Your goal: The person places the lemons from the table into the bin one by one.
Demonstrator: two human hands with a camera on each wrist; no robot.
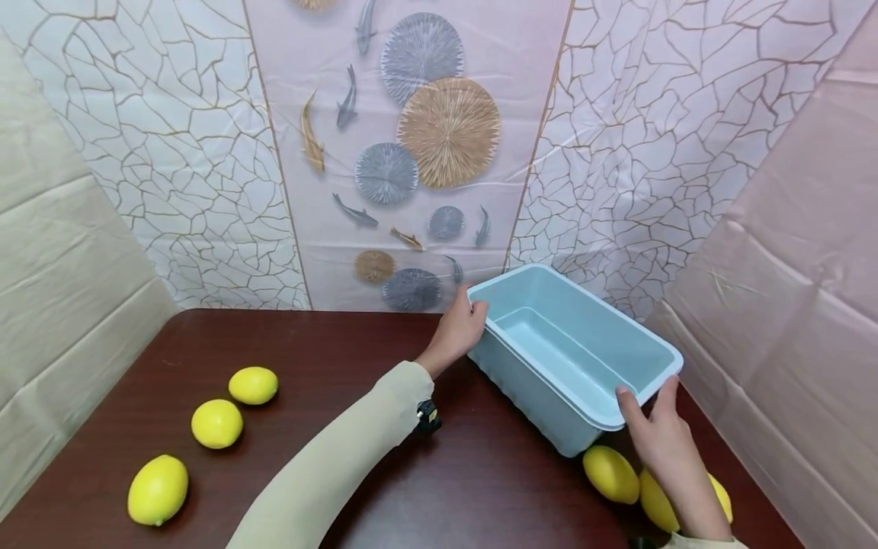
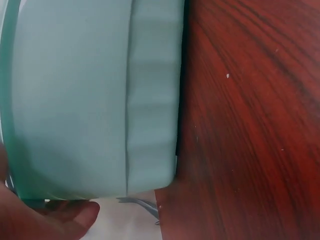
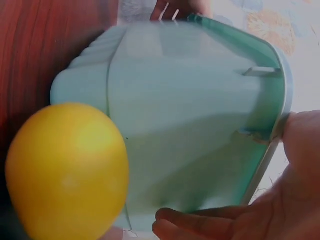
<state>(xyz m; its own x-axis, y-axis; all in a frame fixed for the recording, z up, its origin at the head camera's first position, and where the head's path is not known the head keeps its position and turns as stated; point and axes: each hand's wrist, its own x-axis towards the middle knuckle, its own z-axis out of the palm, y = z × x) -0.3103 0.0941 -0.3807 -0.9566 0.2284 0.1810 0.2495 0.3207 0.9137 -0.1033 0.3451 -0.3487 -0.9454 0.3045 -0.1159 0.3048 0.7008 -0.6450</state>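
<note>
A light blue plastic bin (image 1: 569, 358) stands at an angle at the table's right side, its inside bare. My left hand (image 1: 456, 328) grips the rim at its far left corner, and its fingertips also show in the left wrist view. The near right end is held by my right hand (image 1: 661, 435), thumb over the rim and fingers along the outer wall (image 3: 185, 130). Beneath and beside that hand lie yellow lemons (image 1: 610, 474), partly hidden by the wrist. One lemon (image 3: 67, 172) looms large in the right wrist view. Whether the bin's base touches the table is hard to tell.
At the left of the dark brown table (image 1: 329, 358) three more lemons lie in a slanting row: a near one (image 1: 158, 490), a middle one (image 1: 216, 424) and a far one (image 1: 253, 386). A patterned cloth wall (image 1: 411, 252) rises behind; plain cloth closes both sides.
</note>
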